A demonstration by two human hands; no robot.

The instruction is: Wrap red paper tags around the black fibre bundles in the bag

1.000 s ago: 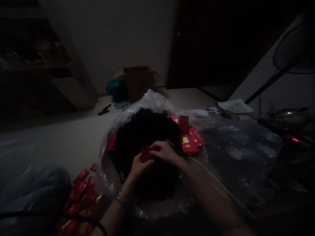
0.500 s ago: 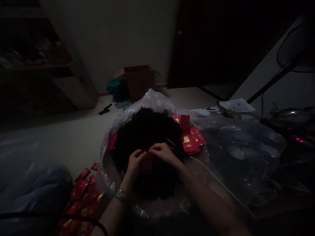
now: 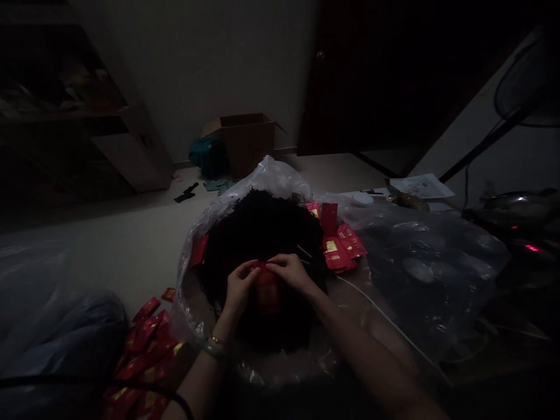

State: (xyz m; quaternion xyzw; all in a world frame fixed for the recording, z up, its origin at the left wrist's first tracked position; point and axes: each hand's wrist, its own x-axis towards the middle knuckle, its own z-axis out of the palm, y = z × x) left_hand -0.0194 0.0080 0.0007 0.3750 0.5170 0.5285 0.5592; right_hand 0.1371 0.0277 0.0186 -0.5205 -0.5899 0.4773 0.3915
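Observation:
Between my two hands hangs a small red packet (image 3: 268, 294) with a faint gold patch. My left hand (image 3: 240, 286) pinches its top edge on the left, and my right hand (image 3: 289, 271) pinches the same edge on the right. Below and behind it lies a heap of dark, shredded-looking material (image 3: 266, 227) in a wide container lined with clear plastic (image 3: 192, 309). Several red packets (image 3: 341, 248) rest at the container's right rim, and another red packet (image 3: 199, 251) is at its left rim. A thin metal tool (image 3: 305, 252) lies on the heap; its kind is unclear.
Many red packets (image 3: 149, 350) are piled at the lower left, beside a plastic-covered dark bundle (image 3: 83, 332). Clear plastic sheeting (image 3: 420, 262) spreads to the right, crossed by a white cord (image 3: 385, 318). An open cardboard box (image 3: 248, 146) stands by the wall. The room is dim.
The red packet has turned more towards me, so its front and gold patch now show. Both hands stay at its top edge, almost in place.

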